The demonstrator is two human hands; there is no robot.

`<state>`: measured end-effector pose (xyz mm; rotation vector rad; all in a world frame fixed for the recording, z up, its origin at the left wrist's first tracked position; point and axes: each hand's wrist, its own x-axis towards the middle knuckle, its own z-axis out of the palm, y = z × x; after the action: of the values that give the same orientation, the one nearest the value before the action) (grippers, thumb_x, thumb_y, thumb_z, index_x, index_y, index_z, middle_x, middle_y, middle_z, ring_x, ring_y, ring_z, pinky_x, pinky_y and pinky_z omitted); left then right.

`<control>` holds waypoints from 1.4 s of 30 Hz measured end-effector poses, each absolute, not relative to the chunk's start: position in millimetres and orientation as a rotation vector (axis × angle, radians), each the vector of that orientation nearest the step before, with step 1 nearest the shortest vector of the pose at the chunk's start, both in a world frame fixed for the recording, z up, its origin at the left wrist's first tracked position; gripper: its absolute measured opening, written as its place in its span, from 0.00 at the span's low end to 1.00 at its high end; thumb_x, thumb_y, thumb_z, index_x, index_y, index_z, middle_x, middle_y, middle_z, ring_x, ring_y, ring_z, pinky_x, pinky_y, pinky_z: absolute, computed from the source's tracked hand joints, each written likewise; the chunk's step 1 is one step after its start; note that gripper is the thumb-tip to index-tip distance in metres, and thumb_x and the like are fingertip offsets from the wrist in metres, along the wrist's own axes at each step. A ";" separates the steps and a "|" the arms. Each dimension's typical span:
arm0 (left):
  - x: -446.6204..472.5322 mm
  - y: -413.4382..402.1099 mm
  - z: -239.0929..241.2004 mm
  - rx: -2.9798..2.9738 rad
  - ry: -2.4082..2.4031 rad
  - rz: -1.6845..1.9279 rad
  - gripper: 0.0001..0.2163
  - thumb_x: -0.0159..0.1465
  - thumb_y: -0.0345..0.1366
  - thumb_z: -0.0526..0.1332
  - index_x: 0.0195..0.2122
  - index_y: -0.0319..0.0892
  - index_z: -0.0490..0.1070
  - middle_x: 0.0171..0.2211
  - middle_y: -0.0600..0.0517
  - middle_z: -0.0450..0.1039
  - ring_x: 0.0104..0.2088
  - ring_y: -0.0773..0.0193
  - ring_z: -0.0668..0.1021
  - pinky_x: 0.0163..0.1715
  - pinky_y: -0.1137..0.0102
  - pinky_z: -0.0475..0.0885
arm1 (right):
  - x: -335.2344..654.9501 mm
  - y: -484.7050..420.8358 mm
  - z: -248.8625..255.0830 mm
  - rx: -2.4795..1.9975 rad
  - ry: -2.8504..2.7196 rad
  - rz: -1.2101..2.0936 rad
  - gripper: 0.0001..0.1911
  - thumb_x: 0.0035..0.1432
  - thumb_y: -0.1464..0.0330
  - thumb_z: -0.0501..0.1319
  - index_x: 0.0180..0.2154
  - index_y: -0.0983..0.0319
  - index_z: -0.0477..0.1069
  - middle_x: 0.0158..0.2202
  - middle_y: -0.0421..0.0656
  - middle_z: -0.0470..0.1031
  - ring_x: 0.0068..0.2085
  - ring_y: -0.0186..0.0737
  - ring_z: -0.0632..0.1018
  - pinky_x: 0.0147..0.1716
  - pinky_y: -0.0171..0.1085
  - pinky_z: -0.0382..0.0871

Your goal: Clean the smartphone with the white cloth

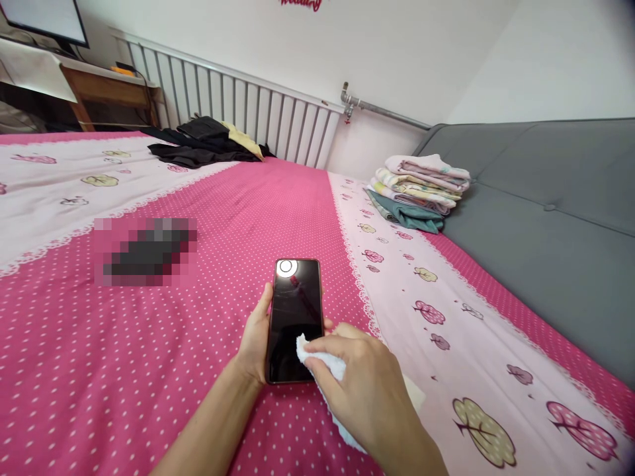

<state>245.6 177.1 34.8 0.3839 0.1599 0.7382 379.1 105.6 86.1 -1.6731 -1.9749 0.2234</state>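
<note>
A smartphone (292, 317) with a dark, glossy screen is held upright above the pink bedspread. My left hand (255, 340) grips it from behind, the thumb along its left edge and fingertips showing at its right edge. A bright round light is reflected near the top of the screen. My right hand (364, 373) pinches a white cloth (330, 363) between thumb and fingers. One corner of the cloth lies against the lower right of the screen, and the rest hangs down below the hand.
A blurred dark object (149, 250) lies on the bedspread (223, 277) at left. Dark clothes (203, 142) lie at the back, folded fabrics (419, 188) beside the grey headboard (540, 198). Behind are a white radiator (238, 99) and a desk (109, 86) with a monitor (47, 20).
</note>
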 end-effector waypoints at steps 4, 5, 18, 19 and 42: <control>245.5 177.5 33.8 0.388 0.183 0.738 0.37 0.62 0.60 0.39 0.38 0.30 0.75 0.35 0.36 0.77 0.36 0.51 0.79 0.43 0.60 0.69 | 379.3 105.8 84.7 -1.690 -1.960 0.227 0.10 0.51 0.70 0.61 0.33 0.51 0.79 0.34 0.38 0.78 0.33 0.37 0.79 0.31 0.35 0.68; 245.4 177.4 33.5 0.387 0.191 0.741 0.37 0.62 0.60 0.39 0.38 0.30 0.75 0.35 0.36 0.77 0.36 0.51 0.79 0.43 0.60 0.69 | 379.4 105.6 84.1 -1.688 -1.957 0.221 0.10 0.51 0.70 0.61 0.33 0.51 0.79 0.34 0.37 0.78 0.33 0.37 0.79 0.31 0.35 0.68; 248.5 174.4 30.9 0.350 0.165 0.732 0.31 0.64 0.55 0.44 0.40 0.32 0.75 0.33 0.40 0.78 0.34 0.55 0.79 0.42 0.63 0.70 | 389.9 114.0 83.3 -1.717 -1.813 0.047 0.09 0.54 0.69 0.60 0.34 0.52 0.79 0.28 0.38 0.75 0.28 0.36 0.76 0.26 0.33 0.64; 248.9 174.0 30.2 0.354 0.174 0.711 0.31 0.64 0.56 0.44 0.40 0.32 0.75 0.33 0.40 0.78 0.33 0.56 0.79 0.41 0.63 0.70 | 391.6 115.5 83.0 -1.713 -1.793 0.023 0.09 0.55 0.68 0.60 0.35 0.52 0.79 0.28 0.38 0.75 0.28 0.35 0.76 0.25 0.33 0.64; 254.6 165.6 27.7 0.548 0.433 0.384 0.42 0.55 0.67 0.45 0.37 0.25 0.75 0.33 0.35 0.76 0.30 0.57 0.78 0.36 0.66 0.71 | 399.2 129.3 82.5 -1.579 -1.604 -0.166 0.12 0.59 0.66 0.57 0.42 0.56 0.78 0.30 0.41 0.75 0.29 0.36 0.76 0.30 0.35 0.67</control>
<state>254.6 165.6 27.7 0.5483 0.4326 0.3839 399.2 129.3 82.5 -1.5793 -1.6043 -0.1657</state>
